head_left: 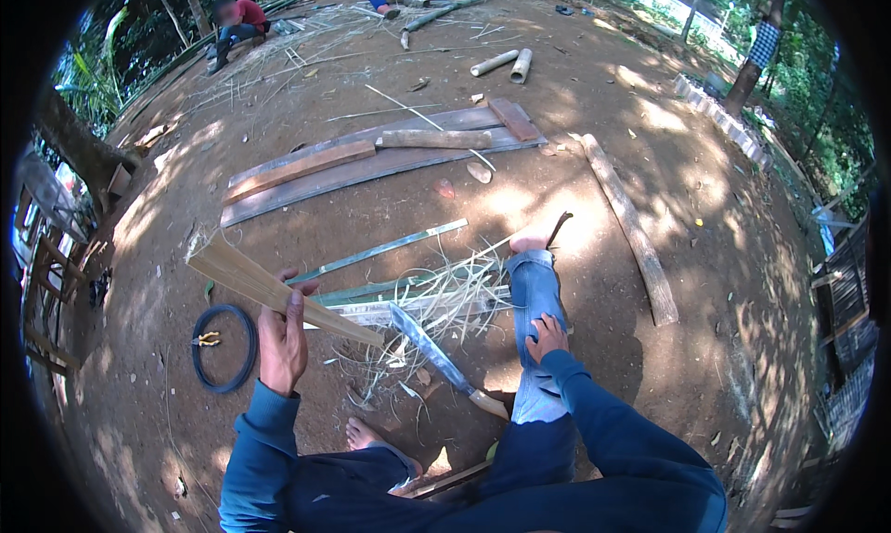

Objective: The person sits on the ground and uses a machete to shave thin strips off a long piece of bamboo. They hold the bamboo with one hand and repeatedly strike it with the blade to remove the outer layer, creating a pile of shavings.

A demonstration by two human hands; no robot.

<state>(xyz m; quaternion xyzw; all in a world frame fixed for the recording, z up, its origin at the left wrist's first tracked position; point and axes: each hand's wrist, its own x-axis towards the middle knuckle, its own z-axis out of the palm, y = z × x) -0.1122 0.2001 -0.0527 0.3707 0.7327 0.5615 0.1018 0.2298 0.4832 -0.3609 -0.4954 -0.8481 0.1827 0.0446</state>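
My left hand [285, 338] is closed round a flat, pale bamboo piece [249, 278], held tilted with its wider end up at the left. It looks like split strips pressed together, though I cannot tell how many. My right hand [548, 337] lies on my jeans leg [536, 296], fingers spread, holding nothing. Between the hands a machete [429, 349] with a wooden handle rests, its blade tip by the shavings. Thin, curly bamboo shavings [459, 296] are heaped over a board and green bamboo strips near my right foot [532, 240].
A coil of black cord [197, 359] with yellow-handled pliers [212, 339] lies at left. Wooden planks [306, 192] are ahead, with a log [626, 222] at right. Farther off are bamboo tubes [521, 66], and two people sit near the top edge.
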